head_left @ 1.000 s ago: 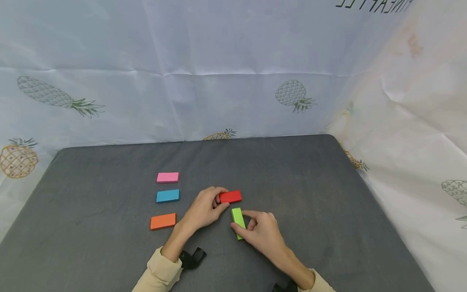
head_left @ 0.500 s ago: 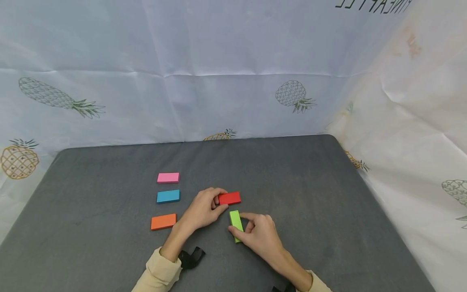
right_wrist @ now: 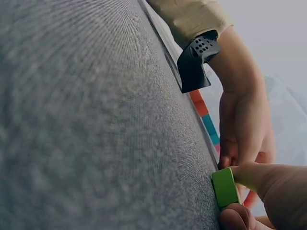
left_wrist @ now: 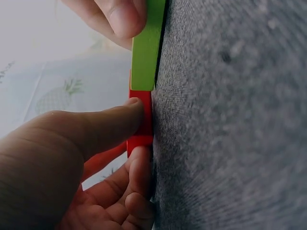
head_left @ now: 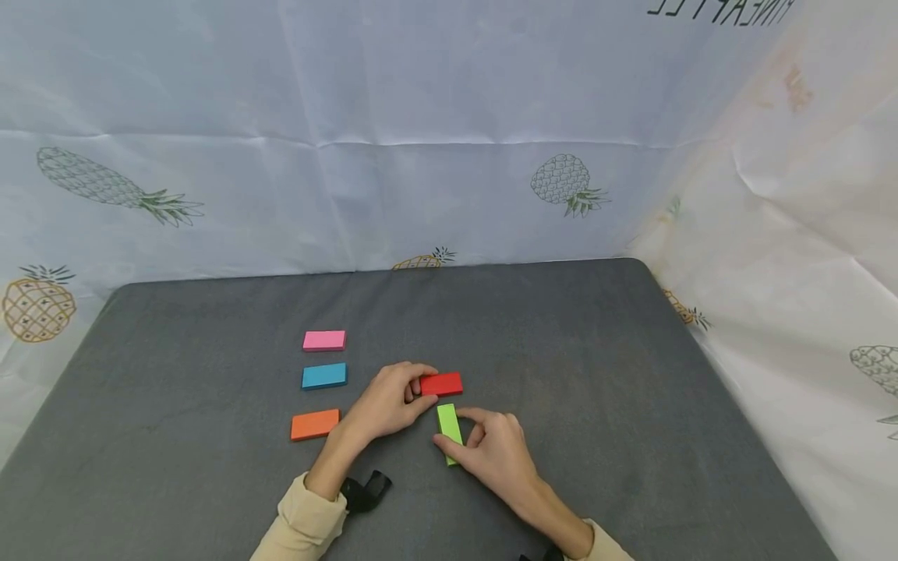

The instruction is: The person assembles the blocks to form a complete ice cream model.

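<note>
My left hand (head_left: 393, 399) pinches a flat red block (head_left: 442, 384) by its left part, thumb on the near edge and index finger on the far one. The red block lies flat on the grey cloth, long side across. Just in front of it lies a lime green block (head_left: 450, 433), turned lengthwise and slightly tilted. My right hand (head_left: 496, 452) pinches this green block between thumb on the left and index finger on the right. In the left wrist view the green block (left_wrist: 147, 52) overlaps the red block (left_wrist: 143, 112) beside the left thumb.
Left of the hands, a pink block (head_left: 324, 340), a blue block (head_left: 324, 375) and an orange block (head_left: 315, 425) lie in a column on the grey table (head_left: 596, 351). The orange one is close to the left wrist. A white pineapple-print curtain (head_left: 449, 195) hangs behind.
The green block has slid slightly left with my right hand. The red block has come a little nearer with my left hand. The pink, blue and orange blocks stay put.
</note>
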Demonstrator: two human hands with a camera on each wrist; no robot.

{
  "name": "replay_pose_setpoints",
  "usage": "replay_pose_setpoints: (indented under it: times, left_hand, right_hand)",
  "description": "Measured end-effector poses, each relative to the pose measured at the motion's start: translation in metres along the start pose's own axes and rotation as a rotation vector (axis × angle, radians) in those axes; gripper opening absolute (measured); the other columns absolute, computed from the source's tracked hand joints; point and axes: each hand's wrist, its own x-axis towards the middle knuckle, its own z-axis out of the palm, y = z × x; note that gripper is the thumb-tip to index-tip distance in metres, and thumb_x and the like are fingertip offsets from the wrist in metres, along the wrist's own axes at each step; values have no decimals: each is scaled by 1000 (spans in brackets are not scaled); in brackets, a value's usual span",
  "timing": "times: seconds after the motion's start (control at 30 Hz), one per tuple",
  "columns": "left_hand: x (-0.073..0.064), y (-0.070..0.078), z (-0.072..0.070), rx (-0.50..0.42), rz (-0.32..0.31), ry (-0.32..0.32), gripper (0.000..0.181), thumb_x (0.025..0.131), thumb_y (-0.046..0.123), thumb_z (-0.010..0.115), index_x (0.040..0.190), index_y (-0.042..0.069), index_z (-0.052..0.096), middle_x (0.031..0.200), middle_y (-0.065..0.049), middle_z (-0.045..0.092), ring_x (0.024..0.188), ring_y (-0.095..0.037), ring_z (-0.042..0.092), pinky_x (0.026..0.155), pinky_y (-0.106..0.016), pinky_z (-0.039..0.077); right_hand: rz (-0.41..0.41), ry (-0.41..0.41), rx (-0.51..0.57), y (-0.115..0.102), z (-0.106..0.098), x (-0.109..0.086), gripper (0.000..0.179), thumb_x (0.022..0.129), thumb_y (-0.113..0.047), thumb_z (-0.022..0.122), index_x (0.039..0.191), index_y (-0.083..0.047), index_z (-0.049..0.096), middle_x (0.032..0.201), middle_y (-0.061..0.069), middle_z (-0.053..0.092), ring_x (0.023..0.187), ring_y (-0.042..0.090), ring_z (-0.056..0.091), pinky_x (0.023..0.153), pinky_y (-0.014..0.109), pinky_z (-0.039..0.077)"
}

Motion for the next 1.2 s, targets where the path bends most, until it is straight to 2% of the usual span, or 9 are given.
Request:
replay_pose_setpoints:
  times: [0.23,0.57,1.2]
  left_hand:
    - [0,-3,-4,-15,14,-34,36,92,9,75,125,-4,67,79,-4,59,62,1,45,59,-19,43]
    - [0,-6,-4,-28,18,-61,27,93,9,73,118,0,69,80,0,59,65,0,48,62,-19,45]
    - [1,-4,-7,-52,5,-110,24,93,8,74,115,3,69,80,1,58,67,-2,47,64,-19,43]
  right_hand:
    - [4,-10,-6,2,-1,0,49,79,-36,89,114,-5,75,46,-12,54,36,-7,40,38,19,37]
    - [55,-106,106,4,-3,0,49,86,-31,84,124,-4,69,48,-6,62,37,0,54,39,25,45]
    - [63,-95,152,5,-2,2,53,86,-34,83,127,-4,67,49,-4,64,38,1,56,38,25,44]
